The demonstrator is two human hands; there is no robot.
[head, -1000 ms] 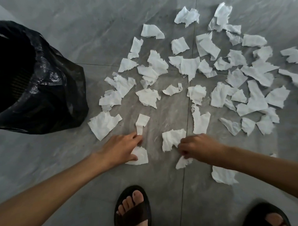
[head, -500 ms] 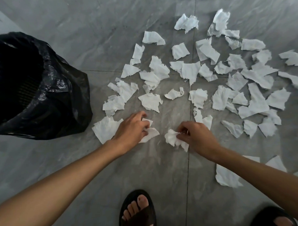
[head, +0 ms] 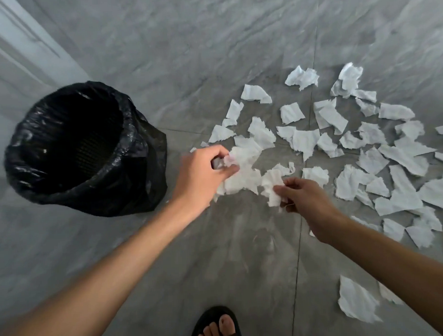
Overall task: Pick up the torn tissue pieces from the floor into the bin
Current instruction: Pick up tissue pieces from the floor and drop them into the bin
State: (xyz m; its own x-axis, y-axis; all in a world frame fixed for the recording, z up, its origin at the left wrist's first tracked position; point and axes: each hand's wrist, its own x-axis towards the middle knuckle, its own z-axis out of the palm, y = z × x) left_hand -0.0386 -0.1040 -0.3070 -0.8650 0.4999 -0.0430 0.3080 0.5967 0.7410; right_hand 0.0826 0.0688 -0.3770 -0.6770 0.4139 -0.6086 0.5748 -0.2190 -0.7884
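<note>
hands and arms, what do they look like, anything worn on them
Both forearms are bare with no sleeve in view. The left hand and right hand wear no gloves, and no ring, watch or bracelet shows. One foot wears a dark open-toed sandal.

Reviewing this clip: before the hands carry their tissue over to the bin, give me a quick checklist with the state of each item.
1. Left hand closed on a tissue bundle: ok.
2. Right hand pinching a tissue piece: ok.
3. Bin upright, black liner open at the mouth: ok.
4. Way from the left hand to the bin free of obstacles: ok, only bare floor lies between.
5. Bundle secure, no loose ends about to drop: cannot tell, parts hang below the fingers and the picture is blurred.
6. Floor cleared of tissue: not ok, many scattered pieces lie to the right.
</note>
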